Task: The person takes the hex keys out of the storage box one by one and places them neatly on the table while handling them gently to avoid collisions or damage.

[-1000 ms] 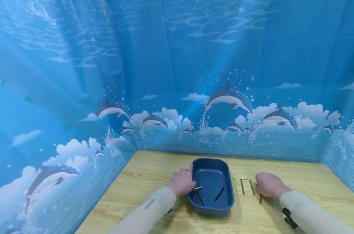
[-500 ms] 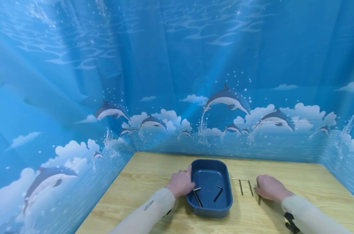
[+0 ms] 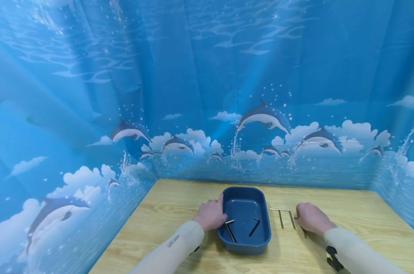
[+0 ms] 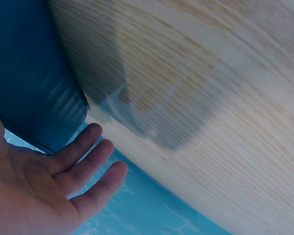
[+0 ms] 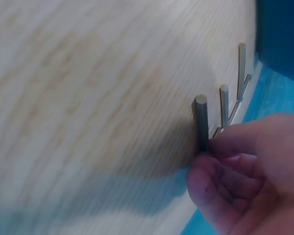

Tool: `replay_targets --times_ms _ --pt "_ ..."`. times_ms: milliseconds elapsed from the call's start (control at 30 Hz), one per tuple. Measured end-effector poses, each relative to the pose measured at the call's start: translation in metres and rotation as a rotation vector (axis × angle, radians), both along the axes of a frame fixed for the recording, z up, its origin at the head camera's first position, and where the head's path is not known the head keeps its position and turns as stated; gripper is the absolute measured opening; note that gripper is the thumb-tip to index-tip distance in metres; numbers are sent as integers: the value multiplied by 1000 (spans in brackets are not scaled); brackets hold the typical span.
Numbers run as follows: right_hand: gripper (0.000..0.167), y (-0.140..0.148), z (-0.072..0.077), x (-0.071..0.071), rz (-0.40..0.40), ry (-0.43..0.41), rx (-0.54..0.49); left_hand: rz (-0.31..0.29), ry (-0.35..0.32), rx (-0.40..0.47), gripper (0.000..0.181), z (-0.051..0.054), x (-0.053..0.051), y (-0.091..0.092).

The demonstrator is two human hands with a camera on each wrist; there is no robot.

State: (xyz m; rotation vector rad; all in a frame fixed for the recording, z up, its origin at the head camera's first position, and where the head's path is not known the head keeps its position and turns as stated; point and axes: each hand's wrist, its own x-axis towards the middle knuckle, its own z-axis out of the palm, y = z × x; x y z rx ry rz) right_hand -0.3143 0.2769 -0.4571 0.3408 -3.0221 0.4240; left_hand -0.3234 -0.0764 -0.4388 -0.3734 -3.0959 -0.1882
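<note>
A dark blue tray holds two L-shaped hex keys, one at the left and one at the right. My left hand rests at the tray's left side; in the left wrist view the fingers of this hand are spread beside the tray wall. To the right of the tray, two hex keys lie on the table. My right hand pinches another hex key between thumb and fingers; its long arm sticks out in the right wrist view.
The light wooden table carries the tray near its middle. Blue curtains printed with dolphins and clouds stand along its back and sides.
The right hand has shifted slightly to the left, and the key under it shows less in the head view. The left hand stays at the tray; the head view has drifted slightly.
</note>
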Motion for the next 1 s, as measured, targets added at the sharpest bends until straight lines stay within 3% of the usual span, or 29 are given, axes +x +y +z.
replay_targets --times_ms 600,1000 --pt "28 2 -9 -19 16 46 -55 5 -8 7 72 0 1 -1" --pt "27 2 -8 -22 8 44 -40 -4 6 -4 72 -2 -1 -1"
